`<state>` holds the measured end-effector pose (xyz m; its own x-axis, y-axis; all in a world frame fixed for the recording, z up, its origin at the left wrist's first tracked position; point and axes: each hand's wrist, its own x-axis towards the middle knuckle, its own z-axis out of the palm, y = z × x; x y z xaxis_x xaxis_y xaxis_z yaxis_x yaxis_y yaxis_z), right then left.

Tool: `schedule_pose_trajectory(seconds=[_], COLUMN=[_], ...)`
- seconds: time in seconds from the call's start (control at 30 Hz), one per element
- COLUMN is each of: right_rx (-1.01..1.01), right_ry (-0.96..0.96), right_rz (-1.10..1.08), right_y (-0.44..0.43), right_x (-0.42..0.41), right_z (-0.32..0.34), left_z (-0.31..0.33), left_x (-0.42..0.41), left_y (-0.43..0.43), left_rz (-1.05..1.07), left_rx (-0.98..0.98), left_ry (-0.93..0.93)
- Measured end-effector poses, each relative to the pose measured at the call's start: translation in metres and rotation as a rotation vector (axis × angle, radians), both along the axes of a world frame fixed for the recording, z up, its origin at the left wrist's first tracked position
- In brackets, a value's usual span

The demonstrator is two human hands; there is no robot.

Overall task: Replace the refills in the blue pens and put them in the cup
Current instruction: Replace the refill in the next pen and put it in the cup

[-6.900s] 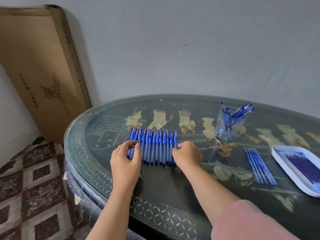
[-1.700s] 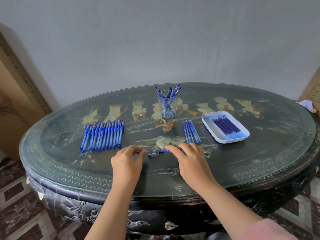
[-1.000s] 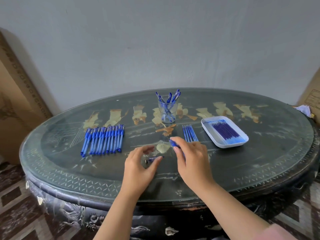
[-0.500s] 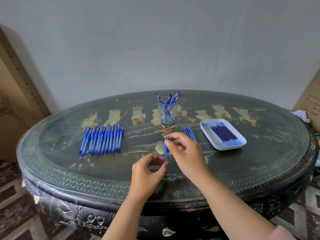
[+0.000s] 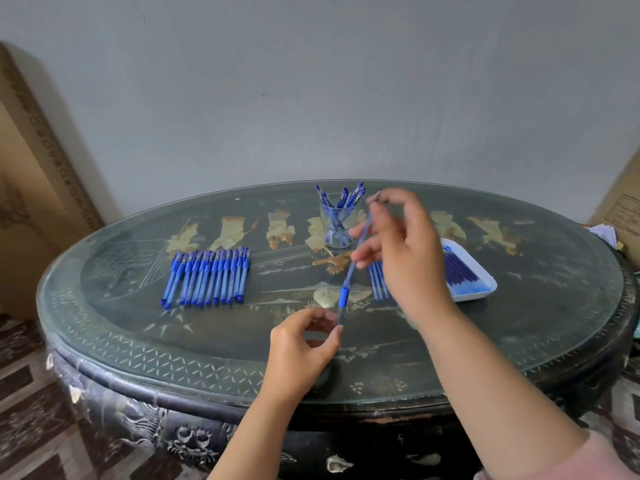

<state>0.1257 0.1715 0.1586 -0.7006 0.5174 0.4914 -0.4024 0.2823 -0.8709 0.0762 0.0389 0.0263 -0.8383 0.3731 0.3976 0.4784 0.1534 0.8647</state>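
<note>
Pinching the lower end of the pen barrel (image 5: 342,301) between thumb and forefinger, my left hand (image 5: 301,348) curls beneath my right hand (image 5: 405,251), whose fingertips grip the upper end of the refill (image 5: 351,271) slanting between them. The cup (image 5: 335,223) stands just left of my right hand, with the pen row (image 5: 207,275) well left of both.

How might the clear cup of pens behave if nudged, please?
Probably tippy: the cup is narrow and its pens lean out above the rim. It may also slide, since the tabletop looks glassy.
</note>
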Motion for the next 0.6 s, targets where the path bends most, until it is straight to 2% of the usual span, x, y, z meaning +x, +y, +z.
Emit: schedule_pose_trajectory(seconds=[0.1, 0.17, 0.27, 0.37, 0.6], right_rx=[-0.022, -0.042, -0.02, -0.069, 0.127], right_ry=[0.136, 0.121, -0.094, -0.321, -0.64], right_rz=[-0.079, -0.125, -0.24, -0.262, -0.311], right_y=[0.02, 0.036, 0.056, 0.072, 0.093], right_x=[0.003, 0.002, -0.013, -0.036, -0.093], right_z=[0.015, 0.013, -0.013, -0.047, -0.09], left_z=[0.0, 0.003, 0.012, 0.018, 0.004], left_x=[0.0, -0.002, -0.013, -0.039, -0.08], left_y=[-0.001, -0.001, -0.006, -0.014, -0.023], left_rz=[0.025, 0.071, 0.149, 0.224, 0.34], left_rx=[0.01, 0.062, 0.195, 0.262, 0.166], left_ry=[-0.017, -0.047, -0.141, -0.197, -0.214])
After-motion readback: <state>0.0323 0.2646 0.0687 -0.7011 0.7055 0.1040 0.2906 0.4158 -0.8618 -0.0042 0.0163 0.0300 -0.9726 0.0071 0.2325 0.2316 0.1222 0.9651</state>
